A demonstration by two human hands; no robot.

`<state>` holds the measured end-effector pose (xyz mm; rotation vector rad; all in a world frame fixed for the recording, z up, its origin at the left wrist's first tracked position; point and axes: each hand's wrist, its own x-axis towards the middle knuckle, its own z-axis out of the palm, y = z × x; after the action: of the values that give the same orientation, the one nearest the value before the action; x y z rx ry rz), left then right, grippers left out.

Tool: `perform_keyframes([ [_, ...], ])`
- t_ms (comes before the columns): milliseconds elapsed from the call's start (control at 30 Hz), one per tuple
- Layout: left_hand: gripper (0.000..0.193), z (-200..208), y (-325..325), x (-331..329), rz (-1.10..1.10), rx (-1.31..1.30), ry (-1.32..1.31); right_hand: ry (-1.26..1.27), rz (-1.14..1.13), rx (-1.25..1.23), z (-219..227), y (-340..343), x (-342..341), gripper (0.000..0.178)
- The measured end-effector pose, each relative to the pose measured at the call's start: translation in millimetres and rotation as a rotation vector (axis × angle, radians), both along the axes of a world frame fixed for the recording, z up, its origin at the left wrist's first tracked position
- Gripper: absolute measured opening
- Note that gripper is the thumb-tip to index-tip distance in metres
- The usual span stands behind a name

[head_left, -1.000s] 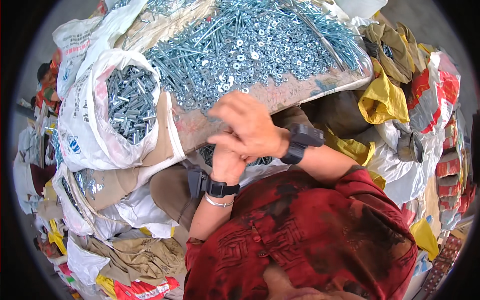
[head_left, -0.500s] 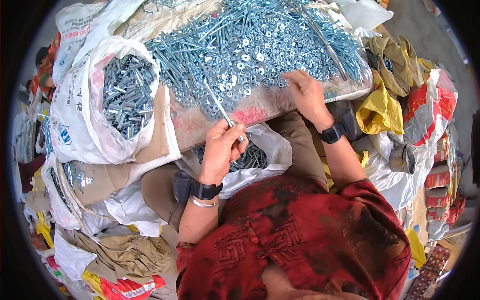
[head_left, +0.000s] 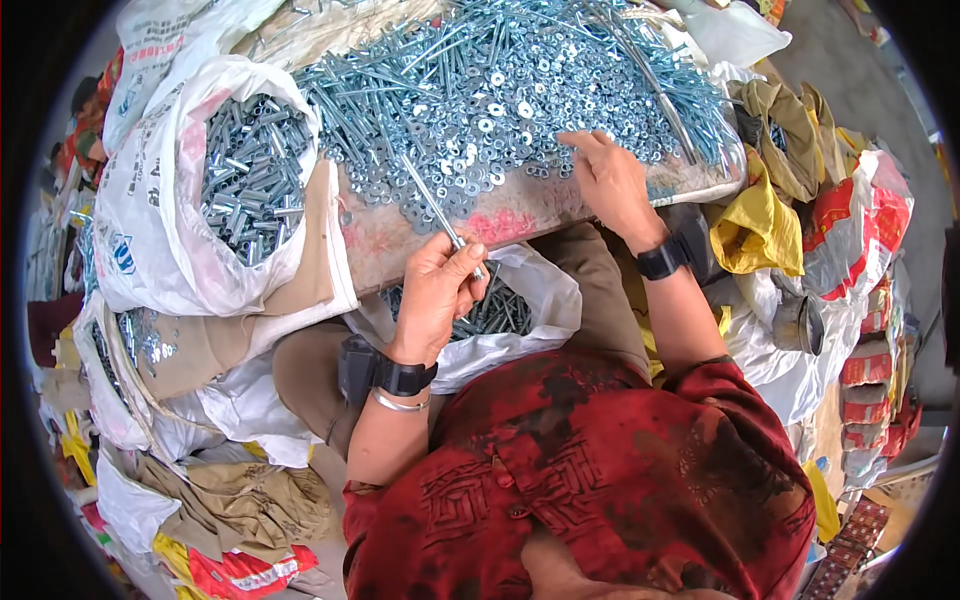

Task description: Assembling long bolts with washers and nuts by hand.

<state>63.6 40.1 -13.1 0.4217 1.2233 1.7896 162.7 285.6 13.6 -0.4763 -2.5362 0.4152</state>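
Your left hand point(head_left: 440, 290) pinches a slim metal rod point(head_left: 432, 200) over the surface point(head_left: 385, 245)'s near edge. Your right hand point(head_left: 612, 190) curls by the washers point(head_left: 487, 125); its grip can't be told. A bulky white sack point(head_left: 150, 225) crowds your left, an open bag point(head_left: 548, 287) below.

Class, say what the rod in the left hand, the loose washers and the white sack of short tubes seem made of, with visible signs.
Rod in the left hand: metal, probably plated steel; smooth, silvery, with a bright streak.
Loose washers: metal, perhaps zinc-plated; bluish-silver, some glinting.
White sack: probably plastic, matte to faintly glossy; thin, creased walls, any weave unclear.
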Motion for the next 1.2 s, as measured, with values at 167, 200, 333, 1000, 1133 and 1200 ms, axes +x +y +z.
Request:
perform_keyframes([
  [167, 0.014, 2.1, -1.1, -1.4, -0.016, -0.019, 0.017, -0.228, 0.024, 0.141, -6.2, 6.3, -5.7, 0.025],
  [200, 0.014, 1.9, -1.8, -1.2, -0.015, -0.019, 0.019, -0.227, 0.025, 0.142, -5.3, 4.9, -3.6, 0.025],
  [333, 0.014, 0.0, -5.2, -3.2, 0.006, -0.058, 0.036, 0.013, 0.030, -0.051, -2.4, 3.8, -3.1, 0.022],
  [1000, 0.025, -10.4, -84.1, 39.3, 0.054, -0.033, 0.174, 0.073, 0.087, -0.116, -25.0, -22.4, -17.3, 0.012],
  [1133, 0.018, -29.4, -99.1, 30.0, 0.063, -0.038, 0.145, 0.091, -0.061, -0.062, -34.4, -29.0, -26.1, 0.013],
  [1200, 0.017, -36.3, -103.7, 24.7, 0.083, -0.060, 0.228, 0.069, -0.127, -0.085, -36.5, -24.8, -28.1, 0.014],
])
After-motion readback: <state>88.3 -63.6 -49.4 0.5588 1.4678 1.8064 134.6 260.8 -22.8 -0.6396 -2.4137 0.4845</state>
